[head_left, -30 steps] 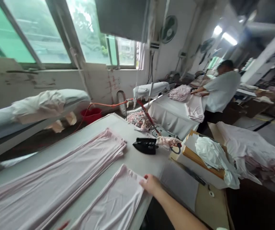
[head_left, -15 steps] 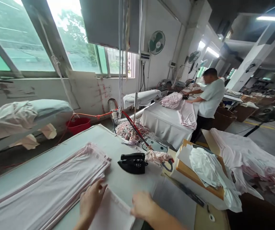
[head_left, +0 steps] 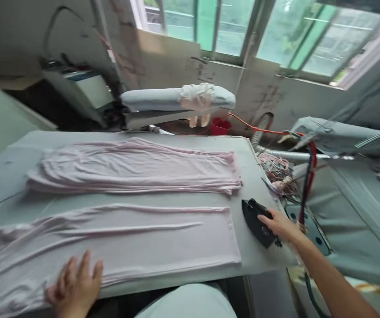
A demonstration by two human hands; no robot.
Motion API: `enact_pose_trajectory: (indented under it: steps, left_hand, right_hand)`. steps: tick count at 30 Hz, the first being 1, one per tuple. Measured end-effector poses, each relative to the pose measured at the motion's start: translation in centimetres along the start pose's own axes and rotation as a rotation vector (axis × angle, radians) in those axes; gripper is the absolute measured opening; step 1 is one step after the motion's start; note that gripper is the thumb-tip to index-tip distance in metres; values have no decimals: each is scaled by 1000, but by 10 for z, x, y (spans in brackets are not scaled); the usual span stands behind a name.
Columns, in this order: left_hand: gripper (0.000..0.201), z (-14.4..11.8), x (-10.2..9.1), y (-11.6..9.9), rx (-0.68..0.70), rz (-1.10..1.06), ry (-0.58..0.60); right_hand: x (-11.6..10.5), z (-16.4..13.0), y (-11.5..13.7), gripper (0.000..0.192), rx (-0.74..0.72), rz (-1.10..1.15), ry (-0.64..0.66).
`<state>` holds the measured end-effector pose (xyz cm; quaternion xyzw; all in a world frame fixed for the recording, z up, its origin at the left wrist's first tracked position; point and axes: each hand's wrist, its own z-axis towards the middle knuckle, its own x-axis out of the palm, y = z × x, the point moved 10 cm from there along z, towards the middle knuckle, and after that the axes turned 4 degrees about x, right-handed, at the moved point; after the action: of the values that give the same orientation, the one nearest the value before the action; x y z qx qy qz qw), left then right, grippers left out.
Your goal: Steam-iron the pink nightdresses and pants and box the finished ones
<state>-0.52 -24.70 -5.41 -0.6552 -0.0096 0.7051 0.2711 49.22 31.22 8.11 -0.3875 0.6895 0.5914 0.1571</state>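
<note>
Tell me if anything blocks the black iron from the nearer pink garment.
Nothing visible does: only a bare strip of the pale cloth-covered table lies between the pointed black iron, held by the right hand, and the nearer pale pink fabric garment.

From my remote view, I have the left hand point(head_left: 77, 282) low, palm down, its fingers spread and pointing forward, the wrist cut off by the bottom edge. My bare right forearm point(head_left: 332, 271) slants in from the lower right corner, and the right hand point(head_left: 278, 224) is curled in a grip.
</note>
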Motion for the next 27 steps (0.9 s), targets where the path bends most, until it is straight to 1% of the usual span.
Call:
enact_pose_trajectory:
  steps: [1,2,3,4,5,6,8,10,12,13,14,15,16,17,19,20,21,22,23,24,25,26,27]
  left_hand:
    - [64,3,-12,24,-79,4,-5]
    - [59,7,-23,42,-142,28,4]
    - [56,12,-32,54,-193,70,33]
    - [53,18,-41,60,-234,121,71]
    - [53,27,-46,63,-271,167,137]
    - [54,39,-47,62,-285,170,225]
    - [51,70,-53,50,-271,101,289]
    - [46,111,-62,34,-200,72,243]
    - [45,152,-66,21,-121,132,219]
    - [47,171,-63,18,-90,168,259]
    - [50,187,-55,17,-68,188,345]
    - [52,200,-45,19,-46,194,458]
    - [48,211,-34,21,-22,179,582]
    - [41,219,-25,23,6,139,702]
    - [28,229,-11,25,79,54,895]
    - [25,233,-6,25,117,8,955]
    - [23,237,-3,22,155,-40,997]
    - [22,240,0,18,194,-90,1017]
    - [21,245,1,12,232,-144,1009]
    - [21,250,0,6,268,-199,972]
    - [22,256,-4,2,298,-255,907]
    - [25,263,-11,3,316,-305,818]
    - [30,268,-21,11,318,-344,715]
  right_hand:
    - [16,-9,4,28,-12,-41,109]
    - [33,-20,9,30,-31,-98,206]
    - [48,-31,14,32,-59,-133,256]
    - [64,-40,21,35,-87,-159,283]
    - [81,-46,27,36,-109,-188,301]
    - [101,-51,34,36,-119,-227,323]
    - [146,-56,49,38,-129,-333,385]
    - [184,-54,73,43,-158,-429,403]
    - [203,-48,102,44,-214,-471,334]
    - [208,-46,117,42,-243,-478,292]
    - [212,-45,130,40,-267,-488,266]
    - [216,-48,140,38,-287,-500,254]
    - [221,-53,150,36,-304,-511,253]
    - [228,-62,157,36,-311,-524,267]
    - [252,-91,171,38,-321,-545,329]
    - [271,-110,179,39,-333,-556,377]
    - [295,-130,190,39,-354,-573,430]
    - [322,-149,203,38,-386,-595,479]
    - [351,-168,221,35,-428,-618,520]
    - [382,-183,242,33,-474,-642,546]
    - [414,-194,265,33,-512,-664,561]
    - [444,-202,289,34,-543,-673,568]
    - [473,-207,314,36,-564,-670,568]
